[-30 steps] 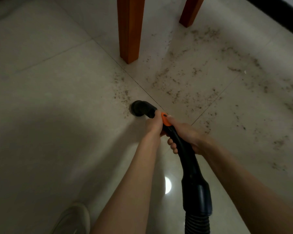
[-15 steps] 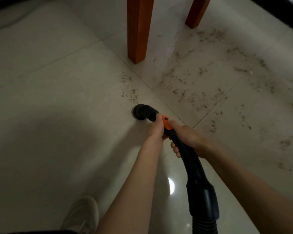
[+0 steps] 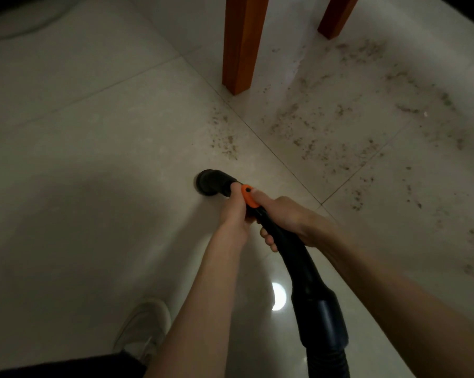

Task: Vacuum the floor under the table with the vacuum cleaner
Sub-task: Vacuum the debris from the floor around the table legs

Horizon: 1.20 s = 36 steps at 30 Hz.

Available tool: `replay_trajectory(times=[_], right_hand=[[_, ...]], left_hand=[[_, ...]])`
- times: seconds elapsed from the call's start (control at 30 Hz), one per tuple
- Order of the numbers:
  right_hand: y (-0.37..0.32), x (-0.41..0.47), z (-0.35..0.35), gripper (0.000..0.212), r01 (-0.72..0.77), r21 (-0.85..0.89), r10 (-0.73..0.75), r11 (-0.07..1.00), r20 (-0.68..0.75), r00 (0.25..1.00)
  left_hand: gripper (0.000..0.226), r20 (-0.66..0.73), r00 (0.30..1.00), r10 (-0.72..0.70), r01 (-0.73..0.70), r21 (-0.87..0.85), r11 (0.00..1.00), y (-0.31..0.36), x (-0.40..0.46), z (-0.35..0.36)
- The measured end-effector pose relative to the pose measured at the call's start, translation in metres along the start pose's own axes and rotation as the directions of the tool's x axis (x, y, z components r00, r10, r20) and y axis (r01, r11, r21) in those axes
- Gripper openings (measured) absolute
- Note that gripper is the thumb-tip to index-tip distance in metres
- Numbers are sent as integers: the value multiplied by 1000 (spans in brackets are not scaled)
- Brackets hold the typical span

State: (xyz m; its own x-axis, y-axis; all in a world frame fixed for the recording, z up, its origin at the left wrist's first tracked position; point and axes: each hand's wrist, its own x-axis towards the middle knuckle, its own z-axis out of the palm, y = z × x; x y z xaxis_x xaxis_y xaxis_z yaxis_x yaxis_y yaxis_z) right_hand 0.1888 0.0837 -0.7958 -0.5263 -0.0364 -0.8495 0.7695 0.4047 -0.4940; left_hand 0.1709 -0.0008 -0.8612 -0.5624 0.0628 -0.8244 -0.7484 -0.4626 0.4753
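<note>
Head view, and both hands are on the vacuum cleaner's black handle pipe [image 3: 290,241]. The left hand [image 3: 234,212] is wrapped around the pipe just behind the bent nozzle end, fingers curled tight on it. The right hand [image 3: 283,216] clasps the pipe right beside the left one, thumb lying along the top up to the orange slider [image 3: 249,196], fingertips [image 3: 268,238] peeking out from underneath. So that's two firm grasps, both on the pipe.

The nozzle [image 3: 210,182] points down and sits on the pale tiled floor [image 3: 94,159]; whether it touches the tile or rides just over it I can't tell. Taking the nozzle as the mark: just beyond it lies a small patch of dark crumbs [image 3: 225,137], apart from the nozzle mouth. Further beyond stands the near wooden table leg [image 3: 242,42], upright on the tile. Beyond and well to the right is a second table leg [image 3: 335,16], cut off by the top edge. To the right of the nozzle, across the tile joint, a wide scatter of dirt [image 3: 353,126] covers the floor.

Back toward the person, the pipe widens into a collar and ribbed hose [image 3: 328,361]. Nearer and to the left, a light shoe [image 3: 143,327] rests on the floor.
</note>
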Motion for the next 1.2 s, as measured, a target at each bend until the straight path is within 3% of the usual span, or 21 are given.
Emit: replay_trajectory(times=[0.3,0.43,0.83,1.2], right_hand=[[-20,2,36,55,95,41,-93,995,-42,995],[-3,-5,17,57,67,41,-66,997,-27,997],[53,-12,-44,61,85,107,-63,991,-200,978],[18,7,-39,59,105,126,-71,987,-248,966]], left_hand=[[45,29,1000,-6,6,24,1000,17,9,-26],[40,47,998,-50,49,7,999,0,3,-13],[34,140,980,-139,112,181,977,-29,-7,55],[34,99,989,-107,77,276,958,17,0,60]])
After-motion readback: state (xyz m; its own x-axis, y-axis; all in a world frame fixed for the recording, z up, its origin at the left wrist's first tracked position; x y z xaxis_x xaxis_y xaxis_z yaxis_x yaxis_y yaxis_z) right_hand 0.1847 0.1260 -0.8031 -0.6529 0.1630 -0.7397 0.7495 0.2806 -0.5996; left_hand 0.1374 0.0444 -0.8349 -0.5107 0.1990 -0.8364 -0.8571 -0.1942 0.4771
